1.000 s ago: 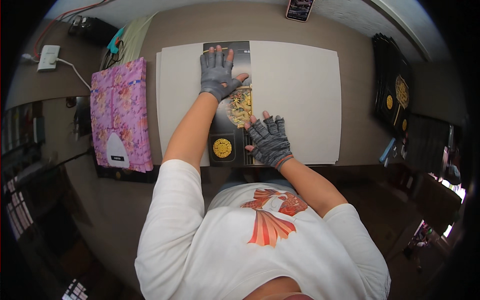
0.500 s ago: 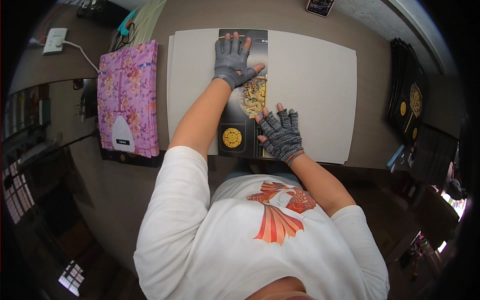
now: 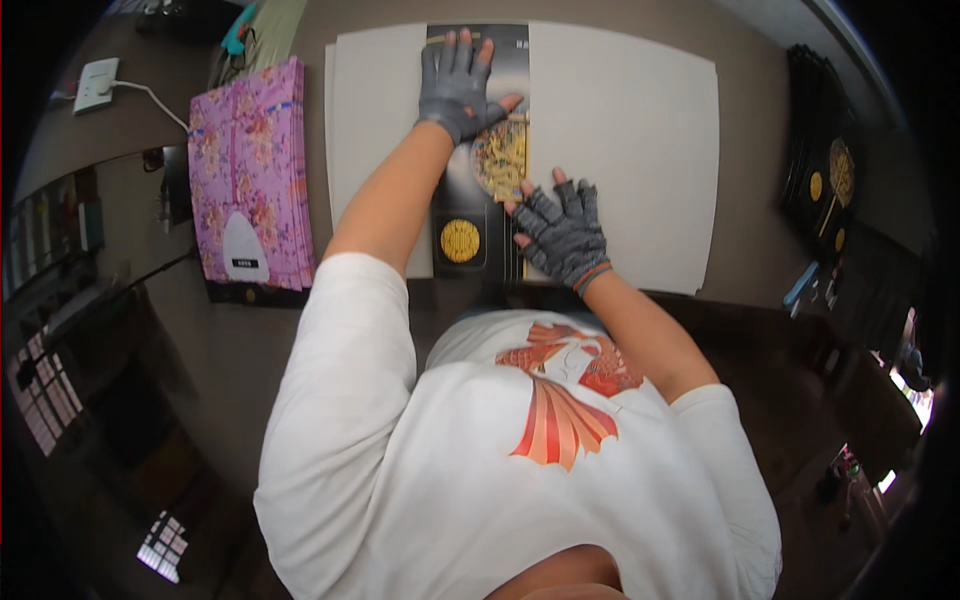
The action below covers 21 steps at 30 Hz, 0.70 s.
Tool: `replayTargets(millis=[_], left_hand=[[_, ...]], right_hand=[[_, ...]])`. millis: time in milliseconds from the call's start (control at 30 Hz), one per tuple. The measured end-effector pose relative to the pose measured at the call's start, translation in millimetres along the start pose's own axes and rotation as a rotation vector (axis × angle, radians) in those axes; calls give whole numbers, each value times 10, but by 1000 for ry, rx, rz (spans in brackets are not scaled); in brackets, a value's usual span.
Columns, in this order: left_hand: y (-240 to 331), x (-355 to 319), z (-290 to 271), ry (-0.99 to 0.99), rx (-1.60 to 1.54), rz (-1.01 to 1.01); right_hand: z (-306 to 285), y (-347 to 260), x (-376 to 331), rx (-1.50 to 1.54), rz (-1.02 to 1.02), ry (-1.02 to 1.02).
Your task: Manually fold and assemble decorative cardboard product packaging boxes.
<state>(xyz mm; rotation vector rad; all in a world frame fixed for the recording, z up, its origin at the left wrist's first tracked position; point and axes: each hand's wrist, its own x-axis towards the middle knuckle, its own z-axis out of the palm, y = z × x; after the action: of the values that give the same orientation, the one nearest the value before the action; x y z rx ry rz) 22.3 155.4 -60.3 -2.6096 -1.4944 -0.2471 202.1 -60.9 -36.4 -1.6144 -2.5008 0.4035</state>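
A black printed piece, perhaps a flat-folded paper bag (image 3: 478, 215), lies lengthwise over large pale grey sheets (image 3: 625, 120). It bears a gold dragon pattern and a round gold emblem. My left hand (image 3: 462, 95), in a grey fingerless glove, rests flat on its far part with the fingers stretched out and the thumb apart. At the near right edge of the black piece, my right hand (image 3: 562, 230) is spread in a dark knitted fingerless glove. Its fingertips touch that edge while the palm lies over the pale sheets.
Flat purple flowered bags (image 3: 250, 165) are stacked left of the sheets. A white power strip (image 3: 97, 86) with a cord sits beyond them, near a turquoise-handled tool (image 3: 238, 30). More black-and-gold pieces (image 3: 820, 170) stand at the right, with a blue tool (image 3: 800, 284) near them.
The whole scene sits higher in the picture, and the phone at the far edge has left view. Both hands keep nearly the same places on the black piece.
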Motion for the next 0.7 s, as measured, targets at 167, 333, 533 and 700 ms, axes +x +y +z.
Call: replayTargets(millis=[167, 333, 533, 700], left_hand=[[-71, 212, -183, -153, -63, 84], [-301, 371, 23, -99, -77, 105], [-495, 778, 109, -57, -76, 45], [-573, 907, 86, -41, -78, -37]], right_hand=[[7, 21, 27, -85, -18, 87], [5, -9, 2, -73, 0, 46], [19, 6, -25, -61, -19, 81], [9, -11, 1, -40, -13, 61]])
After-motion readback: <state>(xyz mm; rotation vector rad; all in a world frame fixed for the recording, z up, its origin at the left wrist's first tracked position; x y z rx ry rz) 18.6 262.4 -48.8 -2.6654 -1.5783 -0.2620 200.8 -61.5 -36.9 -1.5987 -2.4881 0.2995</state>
